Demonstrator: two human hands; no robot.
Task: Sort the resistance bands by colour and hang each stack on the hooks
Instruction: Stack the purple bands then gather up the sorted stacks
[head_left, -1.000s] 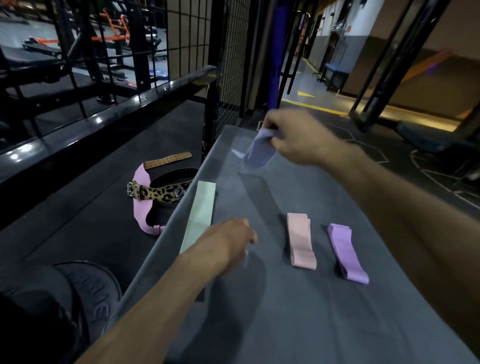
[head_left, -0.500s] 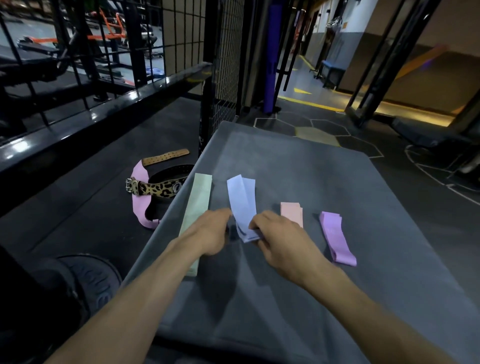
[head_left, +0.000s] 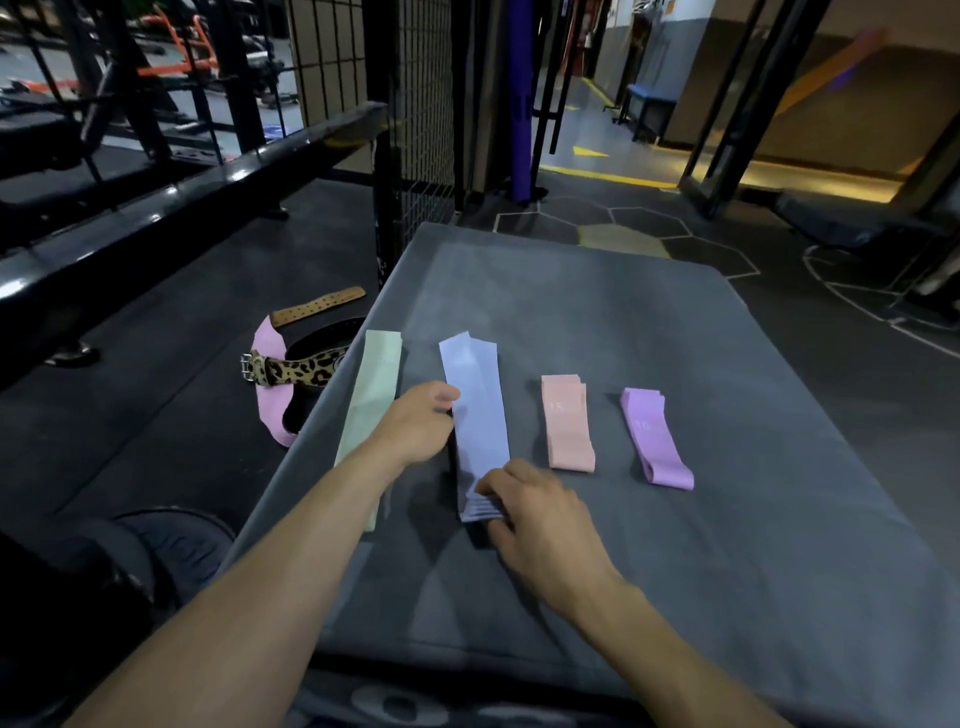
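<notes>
Four stacks of resistance bands lie side by side on a grey padded bench (head_left: 649, 519). From left to right they are a long pale green stack (head_left: 371, 400), a long light blue stack (head_left: 475, 410), a short peach stack (head_left: 566, 423) and a short purple stack (head_left: 654, 441). My left hand (head_left: 415, 423) rests against the left edge of the blue stack, between it and the green one. My right hand (head_left: 535, 512) touches the near end of the blue stack, where several layered edges show. No hooks are in view.
On the dark floor left of the bench lie a pink belt with a leopard-print strap (head_left: 291, 371) and a brown leather strap (head_left: 317, 306). A weight plate (head_left: 171, 540) sits by the near left corner. Black racks and a mesh cage (head_left: 421, 130) stand behind.
My right hand brought a blue band down from the far end and laid it on the blue stack. Both hands now sit at that stack's edges.
</notes>
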